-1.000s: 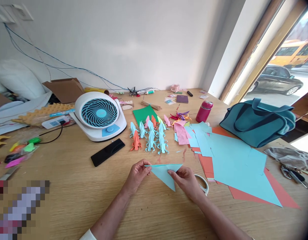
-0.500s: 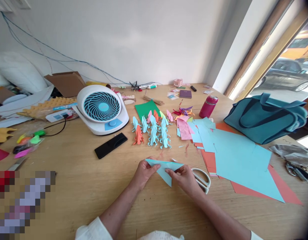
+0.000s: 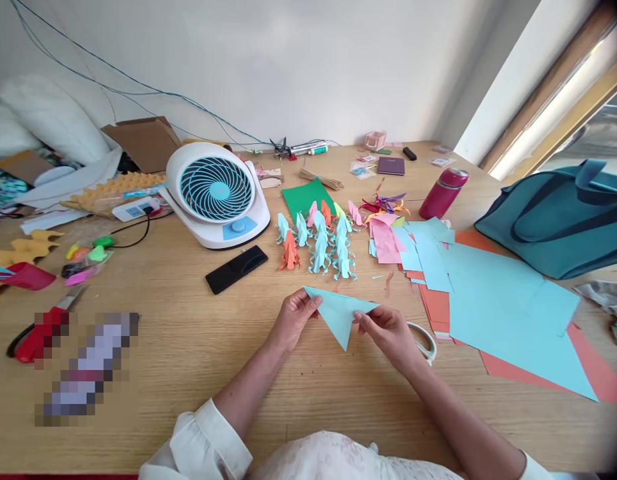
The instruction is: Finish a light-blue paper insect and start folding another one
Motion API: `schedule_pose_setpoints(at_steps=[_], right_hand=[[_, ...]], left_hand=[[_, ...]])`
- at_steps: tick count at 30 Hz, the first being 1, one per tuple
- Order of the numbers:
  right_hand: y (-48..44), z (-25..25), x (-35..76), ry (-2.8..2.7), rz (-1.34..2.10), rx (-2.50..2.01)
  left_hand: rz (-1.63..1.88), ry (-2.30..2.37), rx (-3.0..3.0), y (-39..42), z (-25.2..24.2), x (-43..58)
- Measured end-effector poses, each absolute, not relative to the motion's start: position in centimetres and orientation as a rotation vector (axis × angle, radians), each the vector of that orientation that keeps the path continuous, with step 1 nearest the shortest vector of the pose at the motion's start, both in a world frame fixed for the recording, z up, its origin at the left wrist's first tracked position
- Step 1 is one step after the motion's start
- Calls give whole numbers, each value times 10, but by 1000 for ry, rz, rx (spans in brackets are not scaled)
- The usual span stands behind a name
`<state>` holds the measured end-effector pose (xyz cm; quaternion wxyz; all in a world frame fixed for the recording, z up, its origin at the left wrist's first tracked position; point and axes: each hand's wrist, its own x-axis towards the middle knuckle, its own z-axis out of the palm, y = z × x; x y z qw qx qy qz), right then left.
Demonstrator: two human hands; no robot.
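Between my hands is a light blue sheet of paper (image 3: pixel 339 315) folded to a triangle, its long edge on top and its point hanging down. My left hand (image 3: pixel 297 320) pinches the left corner between thumb and fingers. At the right corner my right hand (image 3: pixel 391 333) grips it the same way. White-handled scissors (image 3: pixel 426 341) lie on the table, partly hidden behind my right hand. Beyond the paper stand several folded paper figures (image 3: pixel 320 243), mostly light blue, with some orange, pink and yellow-green ones.
A white fan (image 3: pixel 215 193) and a black phone (image 3: pixel 237 269) are at left. Light blue paper sheets (image 3: pixel 508 320) over orange ones spread at right, near a magenta bottle (image 3: pixel 443 193) and a teal bag (image 3: pixel 553 220). Red-handled scissors (image 3: pixel 43 337) lie far left.
The view has shifted, so things on the table sit higher in it. The paper triangle now faces me more fully, its corners still held by both hands.
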<state>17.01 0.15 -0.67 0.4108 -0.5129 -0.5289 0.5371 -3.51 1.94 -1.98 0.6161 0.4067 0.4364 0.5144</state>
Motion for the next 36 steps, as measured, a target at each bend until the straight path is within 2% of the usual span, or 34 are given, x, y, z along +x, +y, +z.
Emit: schedule_pose_setpoints(at_steps=[7,17,22,26,30,36], right_hand=[[5,-9,178,-1292,1372,-1241],[5,-11,174,-1358,1457,-1173],[-3,-9,173,-1288,944,-1175],[-23,-7,160,-1763,712,-1030],[-40,-3,148,-2069,368,-1019],[-37,2,160,-2125,554,-887]], left_hand=[[1158,686,919,15,-8,-37],[1144,952,1143,9,-5,-31],[1397,1198,1177,6,1,-27],[1488,1358,1324,-2,6,-22],[1364,1337,1306,-10,8,-19],[1025,1525,1434,-10,-11,-42]])
